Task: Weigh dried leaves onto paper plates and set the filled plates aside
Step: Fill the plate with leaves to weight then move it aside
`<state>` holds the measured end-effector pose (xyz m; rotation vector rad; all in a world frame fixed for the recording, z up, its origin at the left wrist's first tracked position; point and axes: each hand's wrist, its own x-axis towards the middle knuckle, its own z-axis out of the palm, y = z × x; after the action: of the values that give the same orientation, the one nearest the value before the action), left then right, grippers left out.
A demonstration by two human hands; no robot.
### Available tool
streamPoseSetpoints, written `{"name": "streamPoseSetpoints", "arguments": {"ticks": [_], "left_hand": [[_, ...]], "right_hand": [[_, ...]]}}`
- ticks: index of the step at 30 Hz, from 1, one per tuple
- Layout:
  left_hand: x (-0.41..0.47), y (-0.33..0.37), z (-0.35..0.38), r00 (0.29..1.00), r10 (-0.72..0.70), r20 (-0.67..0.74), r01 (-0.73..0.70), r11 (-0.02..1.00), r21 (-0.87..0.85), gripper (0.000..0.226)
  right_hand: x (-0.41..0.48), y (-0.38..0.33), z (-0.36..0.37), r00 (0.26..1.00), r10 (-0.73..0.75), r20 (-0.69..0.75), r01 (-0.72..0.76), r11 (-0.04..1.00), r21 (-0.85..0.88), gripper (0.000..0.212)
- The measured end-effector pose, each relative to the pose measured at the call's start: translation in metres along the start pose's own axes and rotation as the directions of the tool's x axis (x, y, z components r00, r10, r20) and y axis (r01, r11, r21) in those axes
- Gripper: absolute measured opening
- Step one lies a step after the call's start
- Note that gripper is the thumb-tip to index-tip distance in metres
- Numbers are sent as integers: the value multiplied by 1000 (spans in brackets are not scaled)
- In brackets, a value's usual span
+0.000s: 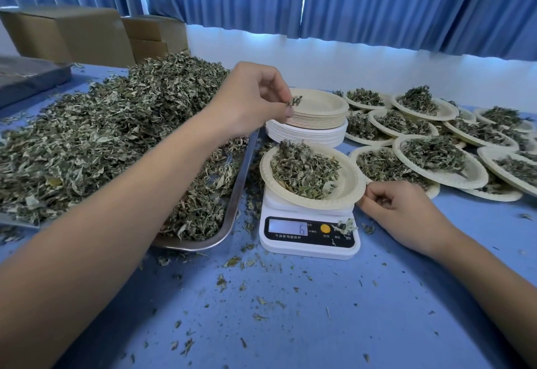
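Note:
A paper plate (347, 187) heaped with dried leaves sits on a white kitchen scale (308, 240) whose display reads 6. My left hand (252, 101) hovers above and left of the plate, pinching a small sprig of dried leaves (295, 101) between thumb and fingertips. My right hand (398, 208) is at the plate's right rim, fingers curled and touching its edge. A large heap of dried leaves (116, 136) fills a metal tray (235, 206) on the left. A stack of unused paper plates (319, 118) stands behind the scale.
Several filled plates (436, 159) overlap on the right of the blue table (319, 325). Cardboard boxes (72, 34) stand at the back left, blue curtains behind. Leaf crumbs are scattered over the table in front of the scale.

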<state>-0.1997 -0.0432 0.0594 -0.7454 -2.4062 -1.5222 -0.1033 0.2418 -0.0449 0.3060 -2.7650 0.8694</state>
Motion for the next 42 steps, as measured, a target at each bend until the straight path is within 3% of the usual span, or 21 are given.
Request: {"name": "streamPoseSetpoints", "arguments": {"ticks": [8,10,12,14,16,19,22,27,31,36,38,42], "left_hand": [[3,-7,-28,959,-240,148,199,949,246,9],[6,-10,-33,953,-272,130,208,906,369,7],[9,-21,-35,950,-310,45,239,809,538,8],[6,-33,-32,926,-377,-16,259,603,755,7],[-2,-47,-26,856,-513,68,211,465,860,13],[-7,-57,-21,790,-580,198,165,513,843,15],[-7,-61,-20,781,-570,253,180,595,784,4],[-12,-56,-19,782,-551,291,179,646,742,22],[-17,-48,-31,743,-577,341,322,753,574,25],[-24,-44,-38,701,-558,444,180,741,647,5],[-26,-49,-33,716,-559,418,171,721,671,11],[-27,-58,-26,812,-509,286,236,734,636,14]], "right_hand": [[0,-1,0,1000,4,6,-4,1000,5,45],[-1,-2,0,1000,3,3,-3,1000,1,45],[-1,-2,0,1000,7,-2,-7,1000,-2,44],[-1,-2,0,1000,13,-4,-13,1000,-5,43],[-1,-3,0,1000,19,1,-19,1000,-9,43],[0,-4,0,1000,25,6,-25,1000,-4,43],[0,-4,0,1000,25,7,-25,1000,-6,42],[-1,-4,0,1000,19,7,-19,1000,-7,43],[0,-2,0,1000,27,6,-26,999,-21,44],[0,-1,1,1000,18,-3,-18,1000,-14,44],[0,-1,1,1000,9,-3,-9,1000,-17,45],[1,-1,1,1000,-4,-1,4,999,-36,45]]}}
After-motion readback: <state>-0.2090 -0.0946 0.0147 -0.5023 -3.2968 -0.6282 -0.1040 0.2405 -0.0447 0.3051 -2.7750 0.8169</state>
